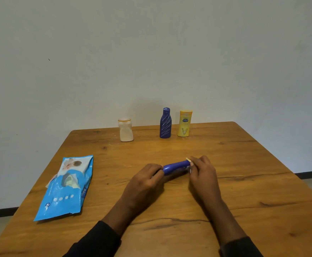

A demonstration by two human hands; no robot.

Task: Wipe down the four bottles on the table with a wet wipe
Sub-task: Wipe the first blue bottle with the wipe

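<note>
A: Where's the bottle being cleaned?

B: The blue bottle (175, 167) lies sideways in the air just above the surface (244, 191), near the middle, held between both hands. The left hand (147, 178) has its grip closed round one end; the right hand (202, 170) is closed round the other, with what looks like a bit of pale wipe (190, 167) pinched against the plastic there.

A: How will it handle?

B: I'd judge it light, stiff plastic, smooth, and slippery once wet. Not fragile. Holding it by the ends leaves the middle free for rubbing, and turning it between the fingers should reach all round. A firm pinch at the cap end would stop it twisting away.

A: And the others?

B: Three stand upright near the far edge: a white bottle (126, 130) to the left, a dark blue bottle (165, 123) and a yellow bottle (184, 123) just beside each other. The last two are close enough that reaching for one could knock the other, and the edge is right behind them, so lifting straight up seems wiser than dragging.

A: Room to work?

B: Plenty. The wipes pack (66, 186) lies well to the left near that edge, and the right half is bare wood.
</note>
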